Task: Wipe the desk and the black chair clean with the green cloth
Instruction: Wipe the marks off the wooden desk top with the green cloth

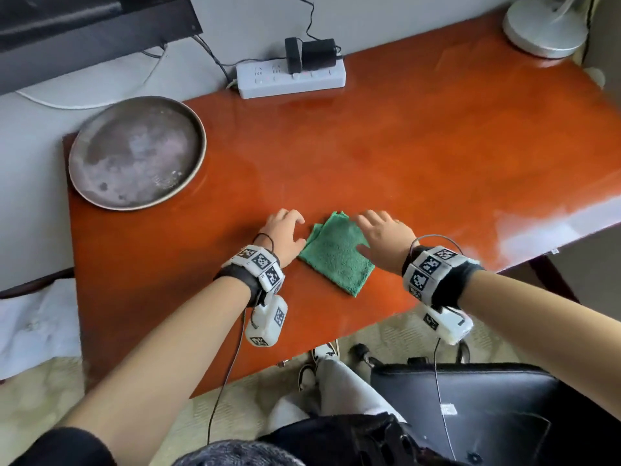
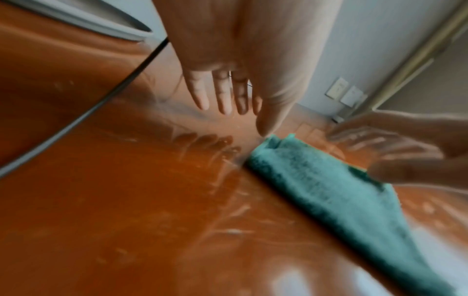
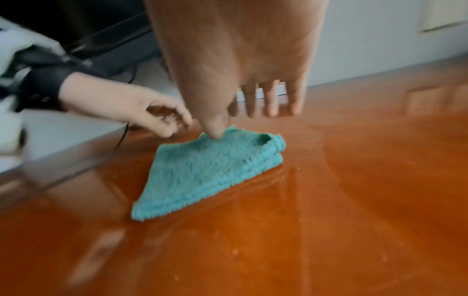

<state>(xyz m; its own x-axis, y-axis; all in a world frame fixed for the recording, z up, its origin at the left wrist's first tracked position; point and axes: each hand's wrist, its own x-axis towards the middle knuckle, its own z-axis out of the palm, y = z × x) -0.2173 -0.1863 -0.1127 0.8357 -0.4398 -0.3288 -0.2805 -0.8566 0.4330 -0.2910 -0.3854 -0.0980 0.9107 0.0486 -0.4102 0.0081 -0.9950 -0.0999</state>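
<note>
Progress looks early: the folded green terry cloth (image 1: 336,252) lies flat on the glossy orange-brown wooden counter (image 1: 420,156), near its front edge; dust specks and streaks show on the counter around the cloth. Left hand (image 1: 285,235), just left of the cloth, holds nothing, fingers loosely spread; right hand (image 1: 386,238), on the cloth's right side, has straight fingers and its thumb tip on the cloth, gripping nothing. Black padded chair (image 1: 497,408), below the cloth past the counter's edge, seems untouched, so both wipes appear left to do.

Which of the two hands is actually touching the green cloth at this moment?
The right hand: its thumb rests on the green cloth lying folded on the desk. The left hand hovers beside the cloth's left edge; contact there is unclear.
</note>
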